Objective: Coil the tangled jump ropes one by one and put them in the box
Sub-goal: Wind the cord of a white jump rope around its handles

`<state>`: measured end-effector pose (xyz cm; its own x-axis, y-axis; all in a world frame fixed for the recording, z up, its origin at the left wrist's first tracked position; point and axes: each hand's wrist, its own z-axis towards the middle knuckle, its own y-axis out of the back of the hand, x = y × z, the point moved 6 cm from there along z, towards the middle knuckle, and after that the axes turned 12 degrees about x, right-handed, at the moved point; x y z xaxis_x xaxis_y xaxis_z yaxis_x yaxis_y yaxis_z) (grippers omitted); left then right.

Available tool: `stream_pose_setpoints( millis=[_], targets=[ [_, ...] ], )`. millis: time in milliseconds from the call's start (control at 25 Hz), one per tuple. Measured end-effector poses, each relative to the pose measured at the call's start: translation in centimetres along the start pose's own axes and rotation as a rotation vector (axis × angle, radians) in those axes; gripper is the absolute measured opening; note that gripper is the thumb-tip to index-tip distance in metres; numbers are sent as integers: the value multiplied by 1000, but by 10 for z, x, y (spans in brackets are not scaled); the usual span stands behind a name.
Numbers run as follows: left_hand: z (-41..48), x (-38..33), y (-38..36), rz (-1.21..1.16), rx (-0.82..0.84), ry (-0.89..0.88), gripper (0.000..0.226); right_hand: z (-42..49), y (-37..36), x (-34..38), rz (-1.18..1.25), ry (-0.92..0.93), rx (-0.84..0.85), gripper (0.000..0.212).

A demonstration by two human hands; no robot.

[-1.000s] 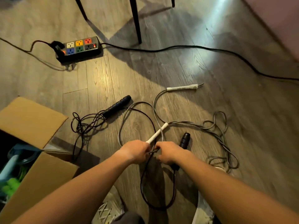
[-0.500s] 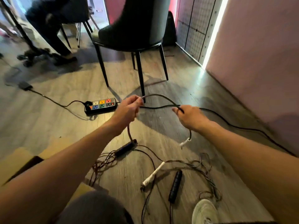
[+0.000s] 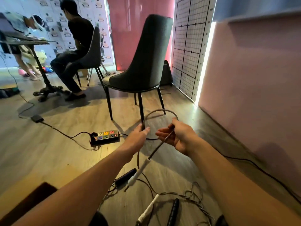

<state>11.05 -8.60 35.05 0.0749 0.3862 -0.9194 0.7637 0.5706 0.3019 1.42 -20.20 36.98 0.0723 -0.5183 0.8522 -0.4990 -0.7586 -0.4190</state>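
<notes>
I hold a grey jump rope (image 3: pixel 160 110) raised in front of me, bent into one arched loop between both hands. My left hand (image 3: pixel 138 136) grips one end of the loop. My right hand (image 3: pixel 175 137) pinches the other end, and a white handle (image 3: pixel 140 171) hangs down from it. On the floor below lie a second white handle (image 3: pixel 149 209), two black handles (image 3: pixel 125 176) (image 3: pixel 173 211) and tangled cord (image 3: pixel 193 196). A dark corner of the cardboard box (image 3: pixel 37 194) shows at the lower left.
A black chair (image 3: pixel 143 62) stands just beyond my hands. A power strip (image 3: pixel 105 136) with a black cable lies on the wooden floor to the left. Two people are at a table (image 3: pixel 24 40) at the far left. A pink wall (image 3: pixel 252 87) runs along the right.
My hands have risen from the floor with the grey rope and come closer together, shaping it into a loop. The white handle now dangles lower. My view has tilted up toward the room.
</notes>
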Motion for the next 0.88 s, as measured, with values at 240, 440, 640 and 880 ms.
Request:
stream_pose_setpoints(
  millis=[240,440,640,880],
  targets=[
    [-15,5,-42,57,529,48,68,10,17,35,312,154,-92,38],
    [-5,6,-31,107,631,-53,66,18,56,53,353,232,-223,41],
    [15,22,-45,276,613,-25,107,23,53,49,673,268,-207,39],
    [31,5,-62,504,366,-145,100,28,41,41,987,286,-149,34]
  ],
)
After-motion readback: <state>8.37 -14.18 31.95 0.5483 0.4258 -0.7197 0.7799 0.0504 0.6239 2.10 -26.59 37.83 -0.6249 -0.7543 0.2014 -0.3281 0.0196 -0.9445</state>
